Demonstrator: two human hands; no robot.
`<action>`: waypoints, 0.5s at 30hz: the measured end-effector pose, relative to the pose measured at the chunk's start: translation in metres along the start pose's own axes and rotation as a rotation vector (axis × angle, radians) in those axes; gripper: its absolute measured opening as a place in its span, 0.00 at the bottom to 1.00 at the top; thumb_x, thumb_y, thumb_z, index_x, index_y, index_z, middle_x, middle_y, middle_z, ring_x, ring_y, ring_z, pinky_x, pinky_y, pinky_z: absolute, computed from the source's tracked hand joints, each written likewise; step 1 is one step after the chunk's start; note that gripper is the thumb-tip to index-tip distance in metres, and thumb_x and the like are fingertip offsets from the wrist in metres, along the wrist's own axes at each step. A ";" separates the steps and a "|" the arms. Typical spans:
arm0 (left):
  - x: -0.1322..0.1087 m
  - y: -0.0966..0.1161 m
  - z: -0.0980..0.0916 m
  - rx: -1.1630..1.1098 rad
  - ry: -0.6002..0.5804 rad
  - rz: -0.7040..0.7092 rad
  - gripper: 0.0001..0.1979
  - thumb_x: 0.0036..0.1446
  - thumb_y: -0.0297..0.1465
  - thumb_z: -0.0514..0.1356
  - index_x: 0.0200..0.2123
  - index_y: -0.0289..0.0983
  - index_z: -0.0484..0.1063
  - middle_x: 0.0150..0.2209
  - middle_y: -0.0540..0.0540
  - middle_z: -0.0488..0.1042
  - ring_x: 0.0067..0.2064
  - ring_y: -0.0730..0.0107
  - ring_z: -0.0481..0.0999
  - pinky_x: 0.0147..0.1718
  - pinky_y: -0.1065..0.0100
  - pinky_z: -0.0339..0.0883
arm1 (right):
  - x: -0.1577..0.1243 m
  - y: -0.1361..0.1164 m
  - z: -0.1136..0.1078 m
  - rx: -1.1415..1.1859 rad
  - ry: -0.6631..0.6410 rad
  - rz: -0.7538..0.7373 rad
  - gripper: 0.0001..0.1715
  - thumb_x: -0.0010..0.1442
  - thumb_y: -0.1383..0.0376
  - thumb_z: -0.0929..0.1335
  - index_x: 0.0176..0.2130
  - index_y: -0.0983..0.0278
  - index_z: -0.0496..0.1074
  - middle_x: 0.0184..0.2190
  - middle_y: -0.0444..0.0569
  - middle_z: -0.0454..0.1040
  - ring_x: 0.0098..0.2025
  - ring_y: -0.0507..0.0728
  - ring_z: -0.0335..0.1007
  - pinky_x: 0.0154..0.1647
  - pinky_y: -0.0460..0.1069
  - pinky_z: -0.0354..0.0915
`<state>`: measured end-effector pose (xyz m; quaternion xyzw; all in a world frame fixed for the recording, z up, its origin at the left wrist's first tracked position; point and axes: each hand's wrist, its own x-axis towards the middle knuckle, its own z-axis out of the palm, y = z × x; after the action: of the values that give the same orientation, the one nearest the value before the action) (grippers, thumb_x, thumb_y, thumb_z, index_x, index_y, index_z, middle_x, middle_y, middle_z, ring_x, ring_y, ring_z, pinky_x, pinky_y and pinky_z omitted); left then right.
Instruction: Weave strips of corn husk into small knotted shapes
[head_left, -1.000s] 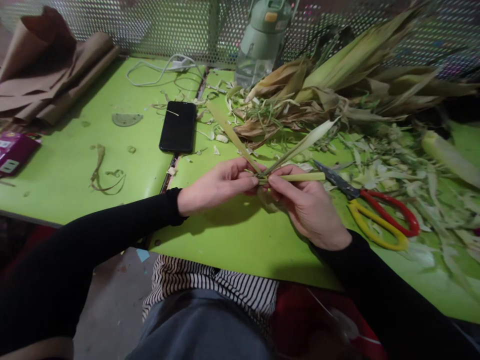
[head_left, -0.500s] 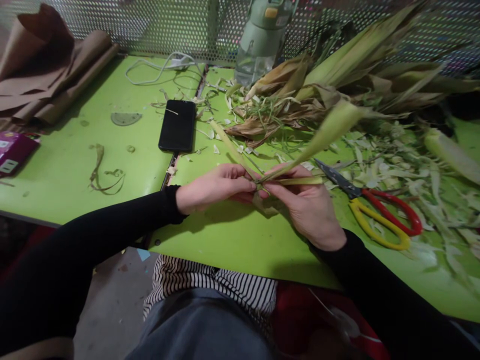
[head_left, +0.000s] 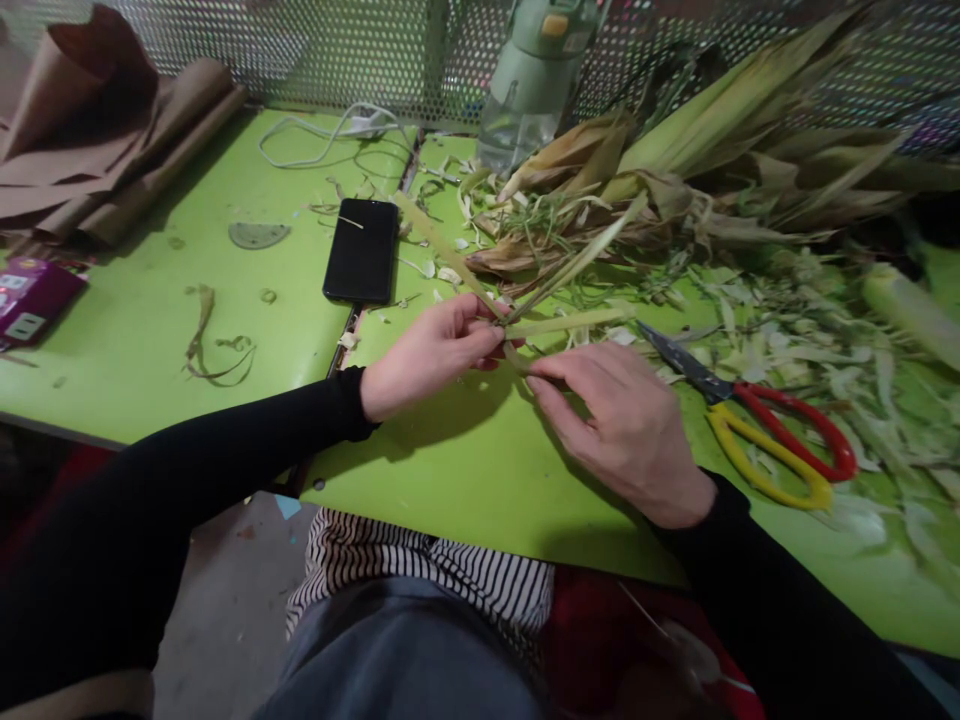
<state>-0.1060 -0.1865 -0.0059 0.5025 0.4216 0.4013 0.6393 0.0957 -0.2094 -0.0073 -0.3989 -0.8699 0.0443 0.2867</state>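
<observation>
Several pale green corn husk strips (head_left: 574, 322) fan out from one crossing point above the green table (head_left: 442, 470). My left hand (head_left: 442, 345) pinches them at that crossing, its thumb and fingers closed. One strip points up and left, others up and right. My right hand (head_left: 622, 420) is closed too, thumb against forefinger, on the end of a short husk strip that runs down from the crossing. To the right of my right hand lie scissors (head_left: 724, 390) with one red and one yellow handle, blades pointing up and left.
Behind my hands is a heap of corn husks (head_left: 697, 130), with shredded scraps (head_left: 795, 350) spread to the right. A bottle (head_left: 536, 85), phone (head_left: 361, 250), white cable (head_left: 315, 140), brown paper (head_left: 97, 140), purple box (head_left: 37, 300) and clear protractor (head_left: 259, 235) are around. A perforated screen (head_left: 337, 50) borders the back.
My right hand has drawn down and away from the crossing, now gripping a strip's end. My left hand keeps its pinch. The strips have turned, and the wide one now shows its narrow side.
</observation>
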 end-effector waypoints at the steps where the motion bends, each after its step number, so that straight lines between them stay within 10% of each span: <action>1: 0.000 -0.002 -0.001 0.075 -0.011 0.030 0.04 0.62 0.21 0.55 0.40 0.33 0.67 0.29 0.50 0.76 0.29 0.79 0.73 0.35 0.73 0.69 | 0.000 0.000 -0.002 -0.088 0.038 -0.065 0.03 0.63 0.63 0.69 0.38 0.57 0.74 0.34 0.49 0.79 0.37 0.61 0.73 0.40 0.58 0.65; 8: -0.010 -0.003 0.001 0.560 -0.249 0.152 0.01 0.56 0.26 0.59 0.33 0.35 0.70 0.27 0.50 0.73 0.30 0.74 0.71 0.31 0.72 0.65 | 0.001 0.002 -0.004 -0.054 0.116 0.023 0.04 0.64 0.64 0.68 0.38 0.53 0.73 0.38 0.50 0.80 0.42 0.68 0.72 0.43 0.65 0.62; 15: -0.014 -0.005 0.008 0.320 -0.259 0.045 0.09 0.58 0.34 0.62 0.31 0.34 0.68 0.27 0.50 0.73 0.29 0.75 0.71 0.27 0.73 0.63 | 0.000 0.000 -0.003 -0.008 0.141 0.072 0.03 0.64 0.63 0.68 0.40 0.53 0.73 0.39 0.52 0.77 0.44 0.68 0.71 0.46 0.66 0.62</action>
<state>-0.1028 -0.2027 -0.0082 0.6543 0.3830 0.2755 0.5910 0.0976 -0.2099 -0.0050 -0.4334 -0.8328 0.0232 0.3437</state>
